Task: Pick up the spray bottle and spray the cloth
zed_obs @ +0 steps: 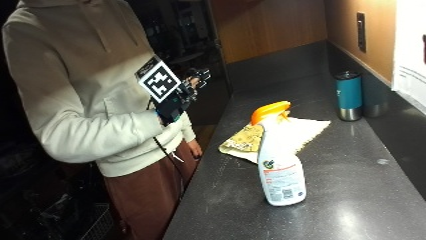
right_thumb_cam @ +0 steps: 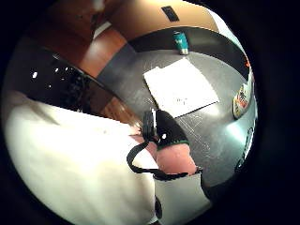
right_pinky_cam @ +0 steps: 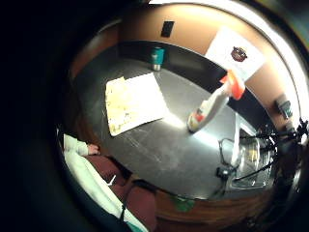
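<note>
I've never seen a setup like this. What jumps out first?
The white spray bottle with its orange trigger head stands upright on the dark countertop, untouched. Just behind it lies a pale cloth, spread flat, with a teal tumbler near the wall. The person's gloved right hand is raised at chest height, away from everything.

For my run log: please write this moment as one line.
right hand: raised, empty | spray bottle: upright, untouched | cloth: flat behind bottle

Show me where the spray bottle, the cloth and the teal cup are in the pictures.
spray bottle (zed_obs: 280,172): outside view, on the white body above the label.
cloth (zed_obs: 293,132): outside view, on the pale part lying flat on the counter behind the bottle.
teal cup (zed_obs: 348,91): outside view, on the teal side wall.
</note>
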